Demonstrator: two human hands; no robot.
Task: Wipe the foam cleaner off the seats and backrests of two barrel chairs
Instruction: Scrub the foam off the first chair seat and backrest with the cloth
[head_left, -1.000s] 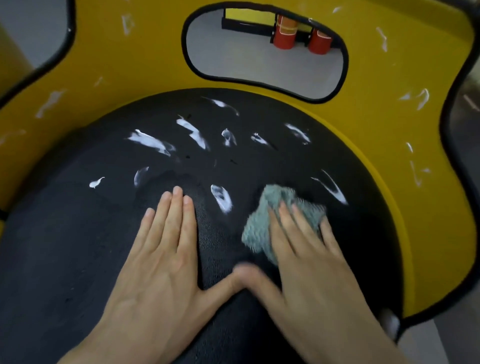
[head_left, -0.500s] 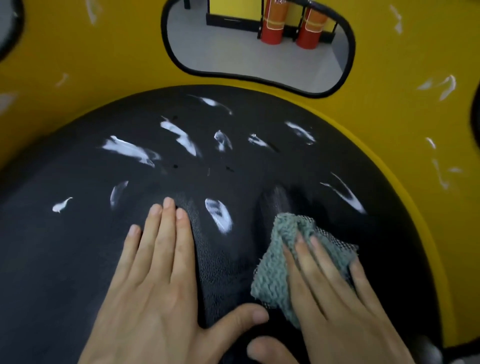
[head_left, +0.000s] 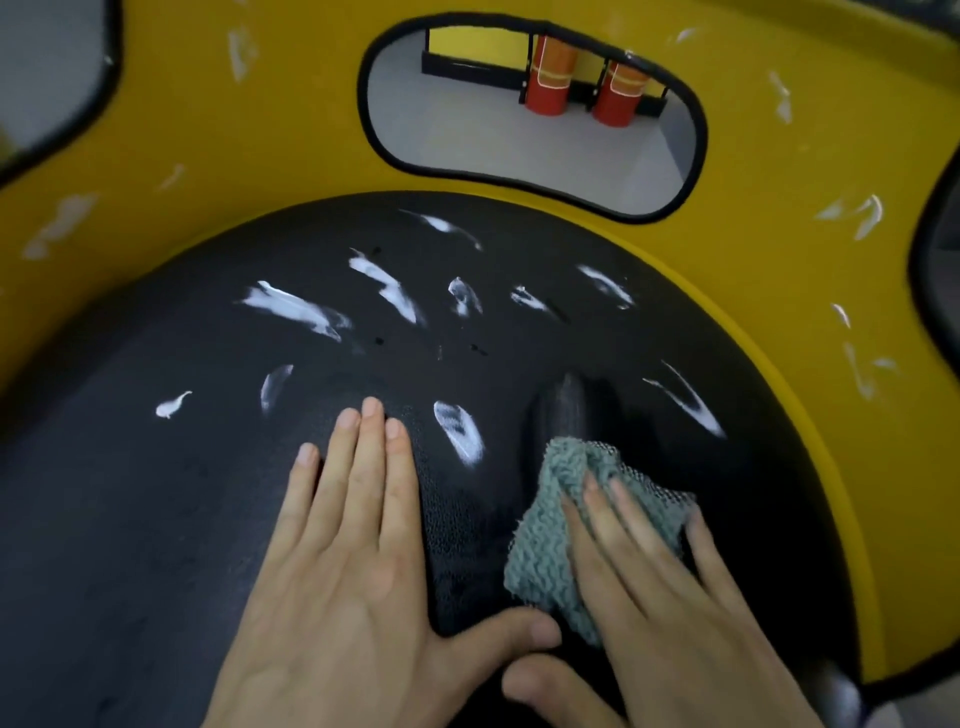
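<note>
A barrel chair fills the view, with a round black seat (head_left: 156, 519) and a curved yellow backrest (head_left: 260, 156). White foam streaks (head_left: 296, 309) dot the far half of the seat, and fainter smears mark the backrest. My left hand (head_left: 343, 571) lies flat on the seat, fingers straight. My right hand (head_left: 675, 597) presses a grey-green cloth (head_left: 545, 535) onto the seat with straight fingers. A damp wiped track (head_left: 566, 405) runs just beyond the cloth.
An oval cut-out (head_left: 467, 130) in the backrest shows grey floor and two red-orange cylinders (head_left: 550, 78) by a yellow wall. Black piping edges the backrest, with open gaps at both sides.
My right hand has dragged the cloth back towards me and a little to the right, leaving a dark wiped strip. The left hand stays flat in place. The view shifted slightly.
</note>
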